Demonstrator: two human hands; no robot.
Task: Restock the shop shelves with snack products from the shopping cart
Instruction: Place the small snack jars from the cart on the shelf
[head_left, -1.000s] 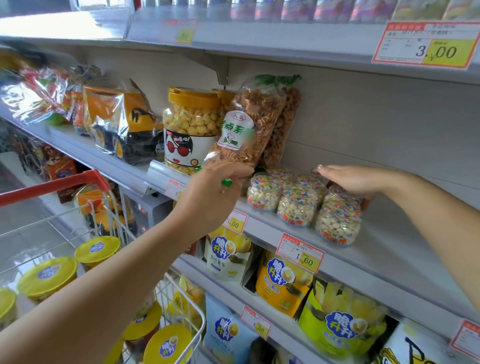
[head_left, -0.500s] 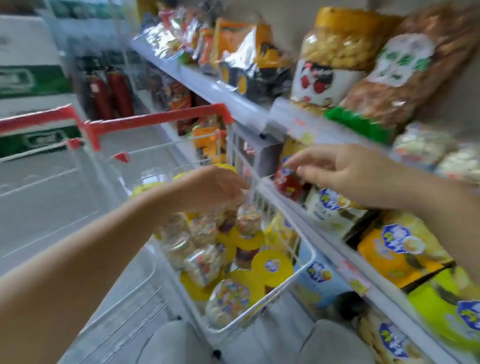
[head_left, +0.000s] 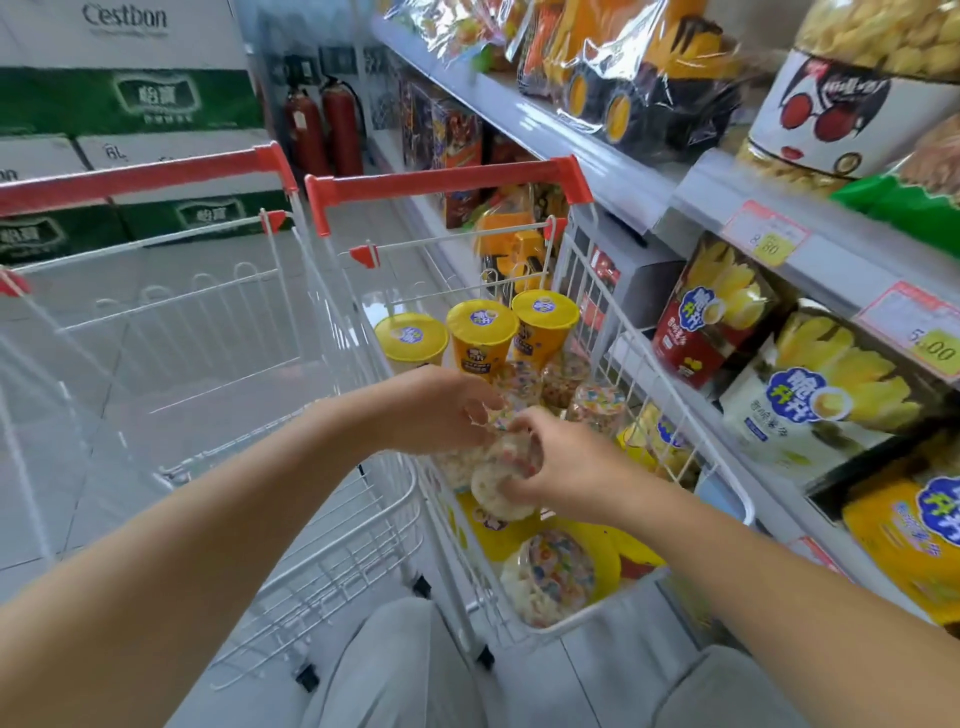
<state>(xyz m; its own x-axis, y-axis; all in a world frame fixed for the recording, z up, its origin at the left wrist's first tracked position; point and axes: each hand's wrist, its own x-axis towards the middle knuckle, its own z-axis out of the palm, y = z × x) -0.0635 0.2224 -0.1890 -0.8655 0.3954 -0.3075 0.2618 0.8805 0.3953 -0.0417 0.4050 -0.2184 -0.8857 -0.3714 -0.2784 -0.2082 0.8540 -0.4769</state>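
Clear plastic packed with pale and coloured sweet balls makes up the small jar (head_left: 500, 486) in the right hand (head_left: 569, 465). Its fingers and thumb wrap the jar's side. The jar is lifted above the middle of the shopping cart (head_left: 609, 312), closer to the left wall than the right. It is tipped over, with one flat, pale, round end turned toward the viewer and downward, so its long axis runs from that end up and away toward the cart's far end.

The left hand (head_left: 441, 410) is right beside the right hand, almost meeting it. Its fingers curl down over a second jar (head_left: 456, 462) just under it, but the blur hides whether they actually grip it.

More jars of the same kind (head_left: 595, 410) stand behind the hands. Another (head_left: 550, 577) lies on its side in the near corner on yellow lids. Three yellow-lidded cups (head_left: 483, 325) stand in a row toward the far end.

Shelves (head_left: 571, 140) run along the cart's right side, with yellow crisp bags (head_left: 831, 395) on a lower level. An empty cart (head_left: 156, 179) stands to the left.
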